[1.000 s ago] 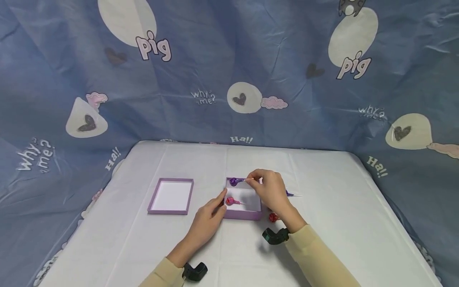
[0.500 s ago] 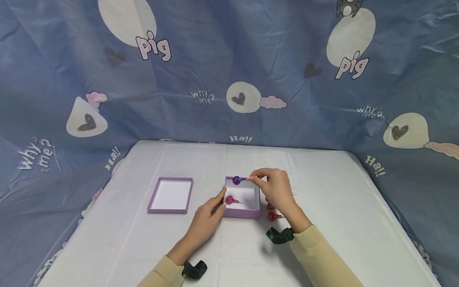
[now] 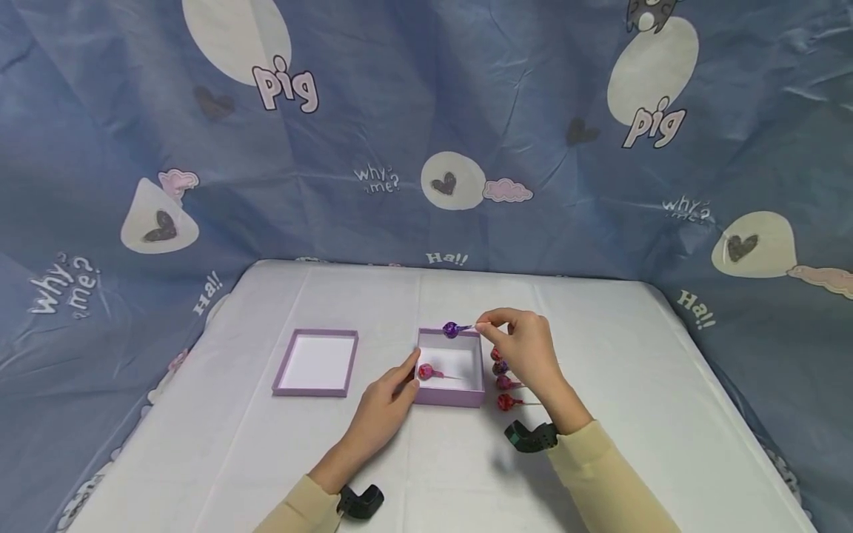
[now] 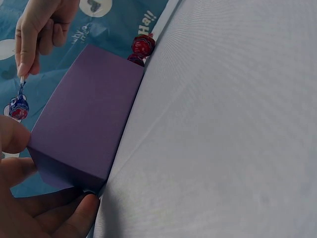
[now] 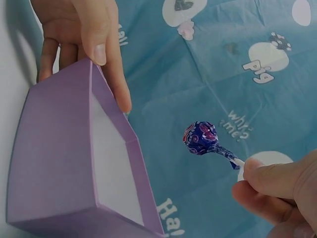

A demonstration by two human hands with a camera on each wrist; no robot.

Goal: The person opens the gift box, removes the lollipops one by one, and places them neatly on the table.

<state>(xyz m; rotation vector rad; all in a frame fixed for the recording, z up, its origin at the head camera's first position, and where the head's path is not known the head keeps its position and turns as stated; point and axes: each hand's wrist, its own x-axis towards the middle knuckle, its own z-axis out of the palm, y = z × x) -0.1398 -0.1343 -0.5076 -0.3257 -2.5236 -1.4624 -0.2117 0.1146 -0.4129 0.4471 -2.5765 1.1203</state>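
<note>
With thumb and fingertips, my right hand (image 3: pixel 523 346) pinches the white stick of a purple-wrapped lollipop (image 3: pixel 451 330). The lollipop hangs in the air over the back edge of a lilac box (image 3: pixel 449 398), its head pointing left. The right wrist view shows its wrapped head (image 5: pixel 200 138) apart from the box. At the box's left side, my left hand (image 3: pixel 385 403) holds the wall near the front corner, thumb and fingers against it. Inside the box lies a pink-red lollipop (image 3: pixel 426 371), stick to the right.
Just right of the box, several lollipops lie in a column, with a red one (image 3: pixel 506 402) at the front; my right hand partly covers them. A shallow lilac lid (image 3: pixel 316 393) lies left of the box. Behind the white table (image 3: pixel 600 459) hangs a blue printed cloth (image 3: pixel 373 237).
My right hand has drifted right and slightly back, carrying the purple lollipop across the box's back. More lollipops on the right have come into sight. My left hand stays put.
</note>
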